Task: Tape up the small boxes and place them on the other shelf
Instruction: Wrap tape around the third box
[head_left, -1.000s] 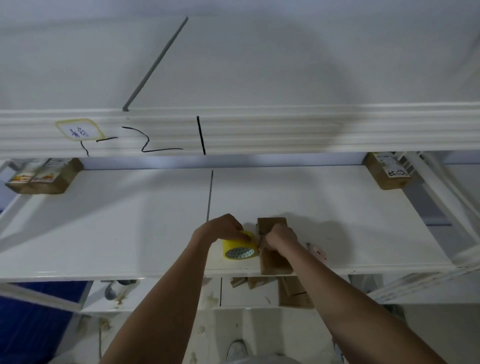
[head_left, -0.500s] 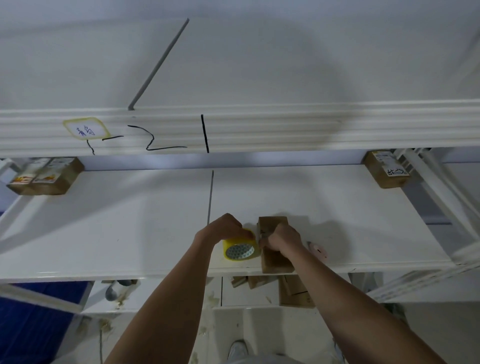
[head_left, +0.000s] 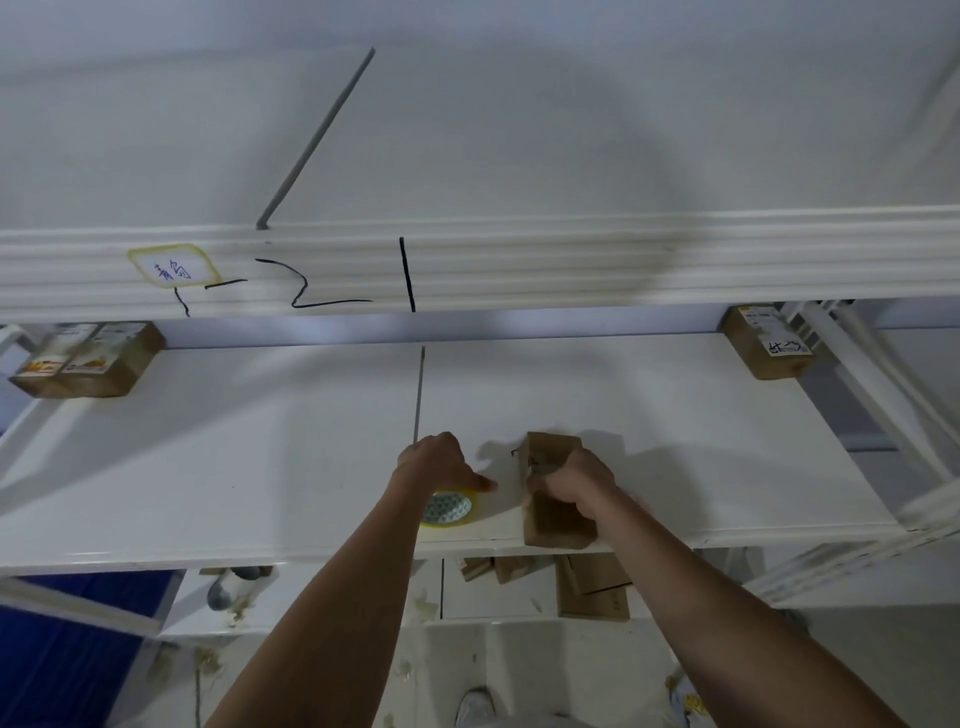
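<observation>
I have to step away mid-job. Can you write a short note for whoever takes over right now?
Left hand rests on the yellow tape roll, which lies flat on the shelf.
Right hand grips the small box at the shelf's front edge.
Done: cannot tell whether tape is on the box.
Left: finish taping it, then place it on the other shelf.

On the front edge of the upper shelf (head_left: 519, 270), a yellow-bordered sticker (head_left: 173, 265) carries blue handwritten characters too small to make out. Beside it, black marker strokes (head_left: 332, 283) on the same edge read roughly as a dash, "2" and "1". The box at the far right (head_left: 769, 348) has a white label with black handwriting, illegible. The left boxes (head_left: 85, 361) bear printed labels, blurred.
</observation>
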